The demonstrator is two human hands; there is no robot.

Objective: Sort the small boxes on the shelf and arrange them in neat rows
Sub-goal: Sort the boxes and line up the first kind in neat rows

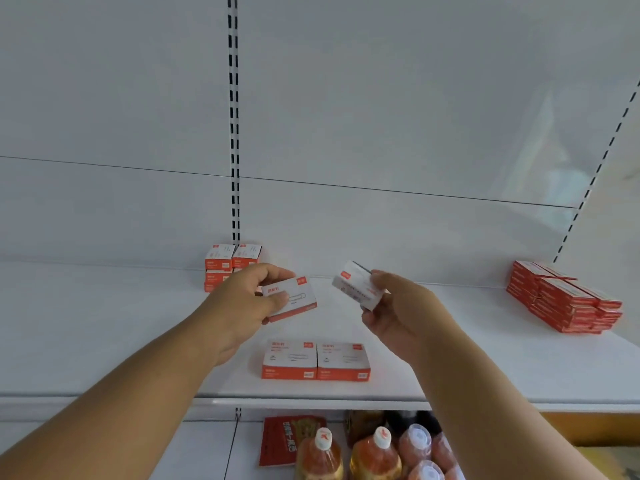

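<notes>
While held, each box fills its grip.

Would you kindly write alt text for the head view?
Each hand holds a small white-and-red box above a white shelf: left hand, right hand. Two matching boxes sit side by side below, near the front edge.

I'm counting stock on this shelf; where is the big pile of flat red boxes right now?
In the head view, the pile of flat red boxes sits at the far right of the white shelf, against the back wall, well right of both hands.
</notes>
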